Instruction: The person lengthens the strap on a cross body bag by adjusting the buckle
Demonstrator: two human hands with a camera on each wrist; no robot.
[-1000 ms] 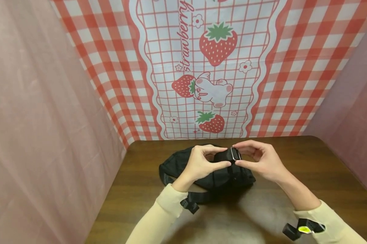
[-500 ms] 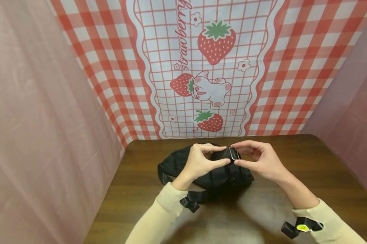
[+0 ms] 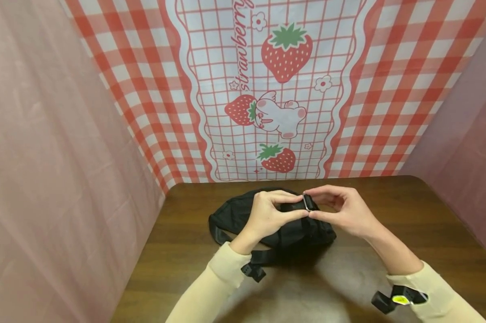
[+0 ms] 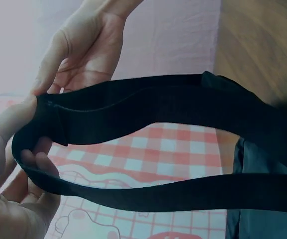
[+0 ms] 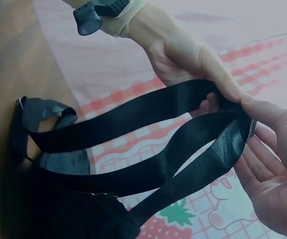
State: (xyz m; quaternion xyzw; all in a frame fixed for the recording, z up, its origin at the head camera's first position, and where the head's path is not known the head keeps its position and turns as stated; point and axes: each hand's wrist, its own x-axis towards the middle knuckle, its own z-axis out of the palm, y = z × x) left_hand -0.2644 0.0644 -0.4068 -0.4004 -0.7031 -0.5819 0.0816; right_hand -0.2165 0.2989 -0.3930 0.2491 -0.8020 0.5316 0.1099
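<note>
A black fabric bag (image 3: 235, 211) lies on the table below both hands. Its black webbing strap (image 4: 148, 107) is raised in a loop, with a metal slider buckle (image 3: 306, 202) at the hands. From the left, my left hand (image 3: 267, 215) pinches the strap by the buckle between thumb and fingers. Opposite it, my right hand (image 3: 349, 211) pinches the buckle's edges, its thumb tip close to the left thumb. In the right wrist view, strap layers run from the fingertips down to the bag, and only a sliver of the metal shows.
The wooden table (image 3: 388, 233) extends on both sides of the bag. A red checked strawberry cloth (image 3: 283, 103) hangs behind it, and pink curtains (image 3: 65, 157) flank it. Another strap length (image 3: 263, 257) lies near the left wrist camera.
The buckle has turned from showing its open frame to nearly edge-on. The left fingertips have moved slightly right, closer to the right hand. Both hands keep their pinch.
</note>
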